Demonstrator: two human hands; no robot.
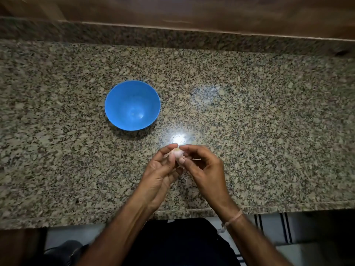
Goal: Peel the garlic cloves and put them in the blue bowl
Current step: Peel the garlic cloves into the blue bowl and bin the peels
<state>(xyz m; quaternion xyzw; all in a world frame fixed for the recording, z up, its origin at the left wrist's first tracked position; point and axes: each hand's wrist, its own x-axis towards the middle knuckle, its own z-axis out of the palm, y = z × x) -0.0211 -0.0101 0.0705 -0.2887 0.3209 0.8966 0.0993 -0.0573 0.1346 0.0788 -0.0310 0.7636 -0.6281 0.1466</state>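
Peeling in hand: left hand [160,170] and right hand [204,167], each grip pinched on the garlic [177,153], low over the bench [269,112]. Skin looks mostly on. At ten o'clock the bowl [117,104], no cloves visible; next, probably tear the skin free.

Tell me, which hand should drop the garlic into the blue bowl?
Probably the left hand. Both hands pinch the garlic, but the blue bowl sits to the left, nearer it; the right hand would have to cross over.
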